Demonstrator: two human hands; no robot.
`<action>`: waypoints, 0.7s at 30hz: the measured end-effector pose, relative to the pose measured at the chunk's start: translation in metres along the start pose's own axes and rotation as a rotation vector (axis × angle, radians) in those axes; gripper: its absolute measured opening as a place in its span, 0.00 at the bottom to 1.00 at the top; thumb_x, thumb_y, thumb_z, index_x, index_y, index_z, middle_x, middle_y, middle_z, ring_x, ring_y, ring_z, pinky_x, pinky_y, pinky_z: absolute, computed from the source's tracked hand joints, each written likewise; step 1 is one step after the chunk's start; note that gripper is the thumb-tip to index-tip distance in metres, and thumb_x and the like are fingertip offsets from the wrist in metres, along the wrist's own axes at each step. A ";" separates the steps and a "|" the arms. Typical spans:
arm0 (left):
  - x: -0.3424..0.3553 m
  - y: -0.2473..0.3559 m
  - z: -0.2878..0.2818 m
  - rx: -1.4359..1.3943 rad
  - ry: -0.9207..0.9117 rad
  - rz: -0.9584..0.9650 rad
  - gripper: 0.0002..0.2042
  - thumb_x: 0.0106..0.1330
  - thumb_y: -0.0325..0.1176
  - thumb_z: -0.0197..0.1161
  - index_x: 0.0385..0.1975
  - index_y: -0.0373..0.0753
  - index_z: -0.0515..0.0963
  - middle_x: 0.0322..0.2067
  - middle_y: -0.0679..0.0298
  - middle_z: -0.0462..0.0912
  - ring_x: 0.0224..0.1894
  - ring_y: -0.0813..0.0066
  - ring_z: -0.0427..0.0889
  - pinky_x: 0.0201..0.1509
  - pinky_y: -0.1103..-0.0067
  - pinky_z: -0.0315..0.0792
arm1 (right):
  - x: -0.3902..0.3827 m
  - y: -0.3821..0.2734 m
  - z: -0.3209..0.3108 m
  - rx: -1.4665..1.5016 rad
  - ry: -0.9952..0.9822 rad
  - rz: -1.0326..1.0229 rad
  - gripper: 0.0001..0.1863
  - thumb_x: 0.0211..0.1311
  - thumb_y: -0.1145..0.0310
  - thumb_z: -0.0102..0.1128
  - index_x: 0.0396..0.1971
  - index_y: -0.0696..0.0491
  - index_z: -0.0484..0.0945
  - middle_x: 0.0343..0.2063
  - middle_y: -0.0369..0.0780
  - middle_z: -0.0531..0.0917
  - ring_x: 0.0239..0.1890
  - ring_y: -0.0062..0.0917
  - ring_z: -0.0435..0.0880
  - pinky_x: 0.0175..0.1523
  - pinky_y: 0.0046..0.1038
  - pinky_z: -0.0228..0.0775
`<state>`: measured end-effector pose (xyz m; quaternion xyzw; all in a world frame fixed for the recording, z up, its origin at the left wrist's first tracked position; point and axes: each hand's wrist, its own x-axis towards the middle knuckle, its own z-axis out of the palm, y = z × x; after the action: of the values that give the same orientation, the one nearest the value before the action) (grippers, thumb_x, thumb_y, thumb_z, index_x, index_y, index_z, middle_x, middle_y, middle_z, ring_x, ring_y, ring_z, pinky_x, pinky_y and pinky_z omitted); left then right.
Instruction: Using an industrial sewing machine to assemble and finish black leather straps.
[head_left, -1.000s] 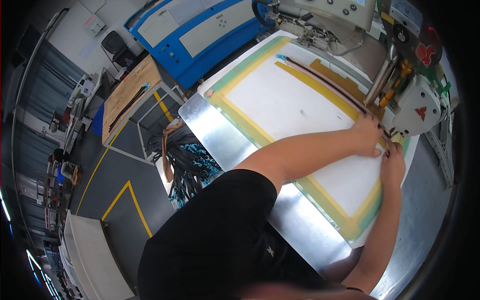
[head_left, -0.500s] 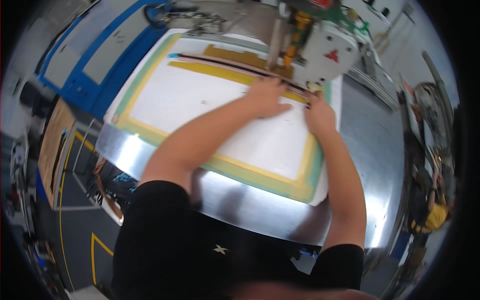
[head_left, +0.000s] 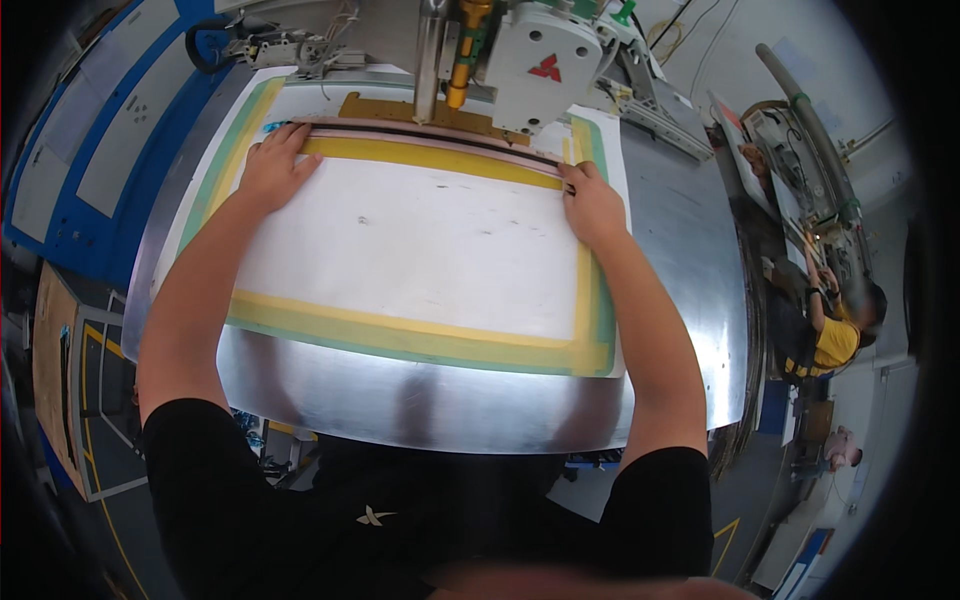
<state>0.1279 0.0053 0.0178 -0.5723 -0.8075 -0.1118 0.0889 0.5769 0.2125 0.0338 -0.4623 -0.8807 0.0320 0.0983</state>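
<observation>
A long, narrow pinkish strip with a black band along its middle (head_left: 420,134) lies across the white sheet (head_left: 420,255), between a notched mustard-coloured plate (head_left: 375,108) and a mustard-yellow bar (head_left: 420,163). Its left end meets a small blue piece (head_left: 273,127). My left hand (head_left: 272,172) rests there, fingers stretched over the strip's left end and thumb spread away. At the opposite end, my right hand (head_left: 596,207) has its fingertips closed on the strip. The tips of those fingers are partly hidden.
Just behind the strip stand a white machine head (head_left: 540,65) and a metal column (head_left: 431,70). Green and yellow tape (head_left: 420,345) borders the sheet on a shiny metal table (head_left: 680,300). A blue cabinet (head_left: 100,130) is at left. Another person in yellow (head_left: 835,340) works far right.
My left hand has slid leftward along the strip, from near its right end to its left end. My right hand stays at the right end. The whole view has shifted.
</observation>
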 end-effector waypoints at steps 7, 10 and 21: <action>0.002 -0.004 0.006 0.023 -0.009 -0.002 0.31 0.71 0.52 0.59 0.70 0.42 0.71 0.71 0.58 0.71 0.73 0.57 0.67 0.75 0.61 0.59 | 0.019 -0.016 -0.013 0.273 -0.058 0.174 0.25 0.61 0.70 0.61 0.61 0.55 0.77 0.56 0.51 0.79 0.58 0.46 0.81 0.62 0.40 0.75; 0.004 0.000 0.004 0.028 -0.028 -0.024 0.31 0.71 0.52 0.60 0.70 0.42 0.71 0.71 0.58 0.71 0.73 0.56 0.67 0.76 0.61 0.59 | 0.028 -0.015 -0.005 0.320 -0.020 0.072 0.23 0.58 0.74 0.63 0.56 0.60 0.79 0.52 0.55 0.81 0.55 0.50 0.82 0.61 0.41 0.75; 0.001 0.005 -0.003 0.000 0.002 -0.024 0.30 0.71 0.49 0.61 0.70 0.41 0.72 0.70 0.55 0.72 0.72 0.55 0.68 0.76 0.63 0.59 | 0.039 -0.018 0.004 0.313 0.038 0.138 0.17 0.64 0.76 0.64 0.53 0.59 0.83 0.50 0.53 0.84 0.54 0.50 0.84 0.60 0.41 0.76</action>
<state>0.1326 0.0071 0.0217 -0.5625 -0.8142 -0.1137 0.0883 0.5399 0.2348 0.0385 -0.5012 -0.8291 0.1668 0.1833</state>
